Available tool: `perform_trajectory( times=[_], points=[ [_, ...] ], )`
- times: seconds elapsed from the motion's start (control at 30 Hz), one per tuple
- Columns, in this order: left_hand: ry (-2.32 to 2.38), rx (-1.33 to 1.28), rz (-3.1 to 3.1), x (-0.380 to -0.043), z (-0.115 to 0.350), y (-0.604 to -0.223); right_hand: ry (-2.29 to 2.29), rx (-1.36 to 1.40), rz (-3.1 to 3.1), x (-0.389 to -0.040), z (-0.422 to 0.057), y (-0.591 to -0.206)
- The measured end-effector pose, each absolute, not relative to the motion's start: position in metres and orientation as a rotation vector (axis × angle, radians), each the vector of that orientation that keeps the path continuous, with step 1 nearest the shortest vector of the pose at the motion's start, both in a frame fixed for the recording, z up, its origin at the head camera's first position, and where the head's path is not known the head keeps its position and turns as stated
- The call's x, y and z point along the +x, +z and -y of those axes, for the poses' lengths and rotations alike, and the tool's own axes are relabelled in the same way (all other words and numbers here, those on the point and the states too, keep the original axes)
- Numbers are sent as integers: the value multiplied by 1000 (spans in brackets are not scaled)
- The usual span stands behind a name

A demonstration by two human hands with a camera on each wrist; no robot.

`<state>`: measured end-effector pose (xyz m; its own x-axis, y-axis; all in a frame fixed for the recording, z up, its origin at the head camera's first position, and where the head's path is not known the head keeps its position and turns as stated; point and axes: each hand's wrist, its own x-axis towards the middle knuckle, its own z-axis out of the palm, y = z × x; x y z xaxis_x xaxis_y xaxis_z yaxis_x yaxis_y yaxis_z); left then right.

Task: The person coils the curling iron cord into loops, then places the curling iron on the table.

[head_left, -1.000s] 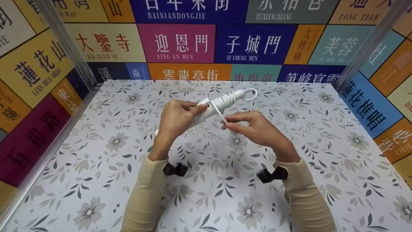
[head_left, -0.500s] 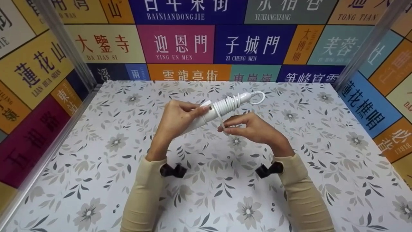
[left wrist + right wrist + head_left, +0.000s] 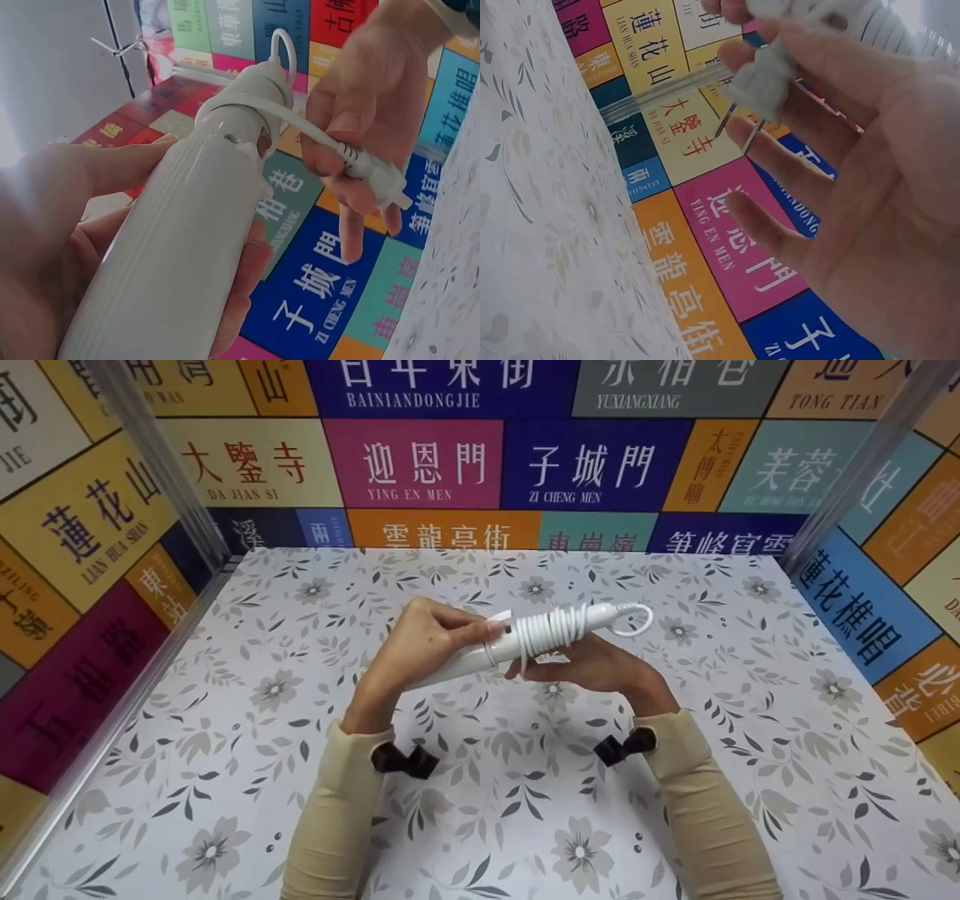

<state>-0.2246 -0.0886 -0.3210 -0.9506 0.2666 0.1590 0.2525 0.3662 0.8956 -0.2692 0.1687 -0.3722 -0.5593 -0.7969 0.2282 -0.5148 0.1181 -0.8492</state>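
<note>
A white, rod-shaped corded appliance [image 3: 469, 664] is held above the table, slanting up to the right in the head view. My left hand [image 3: 420, 641] grips its thick body, thumb on top near a small dark spot. White power cord [image 3: 555, 631] is wound in several turns around the narrower end, where a small loop sticks out. My right hand [image 3: 607, 666] is below the coil, partly hidden by it, and pinches the cord's end at the plug between thumb and fingers. In the right wrist view the two-pin plug [image 3: 765, 82] points away from the palm.
A table with a floral cover [image 3: 510, 810] lies beneath both hands. Panels with coloured signs [image 3: 412, 461] stand at the back and on both sides. A black wrist mount [image 3: 405, 760] sits on each sleeve.
The appliance has moved right and nearer, and now lies more level. My right hand has gone from beside the coil to beneath it, drawing the cord's end close against the body.
</note>
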Motion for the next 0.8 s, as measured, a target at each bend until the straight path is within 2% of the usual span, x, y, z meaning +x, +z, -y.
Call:
perform_trajectory(
  times=[0.07, 0.3, 0.5, 0.8],
  points=[
    [1648, 518, -2572, -223, 86, -321, -1405, -1274, -2079, -269, -172, -371],
    [1500, 547, -2553, -226, 85, -339, -1247, -958, -2050, -270, -179, -366],
    [1365, 805, -2496, -240, 78, -369, -1002, -1105, -2074, -300, -185, -391],
    [1152, 977, -2508, -249, 67, -397, -558, -1338, -2247, -298, -168, -390]
  ],
)
